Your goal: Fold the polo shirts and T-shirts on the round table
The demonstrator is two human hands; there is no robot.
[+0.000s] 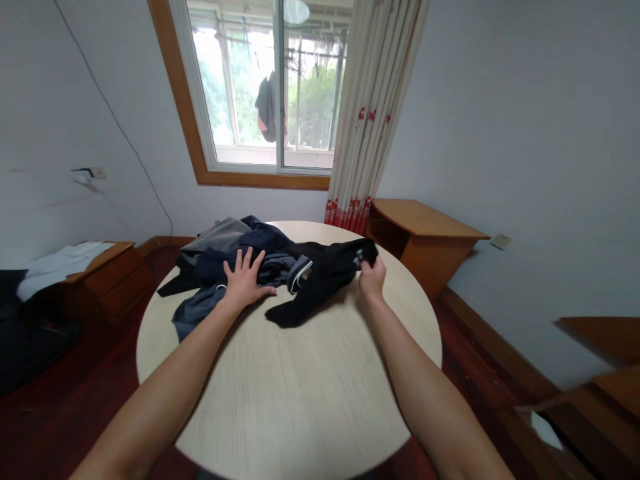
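Observation:
A heap of dark clothes [270,243] in navy, grey and black lies on the far left part of a round, pale wood table [300,387]. My left hand [244,279] rests on the heap with its fingers spread, holding nothing. At the right of the heap my right hand [373,275] is closed on a black garment [325,273] with a small whitish mark near the gripped end. One end of this garment hangs down toward the middle of the table. Its exact kind I cannot tell. White piping [301,275] shows on a dark piece between my hands.
Behind the table are a window [277,87] and a red-and-white curtain [365,120]. A wooden desk [425,227] stands close at the back right. On the left is a low wooden cabinet [110,273] with white cloth [60,267]. Wooden furniture [590,407] stands at lower right.

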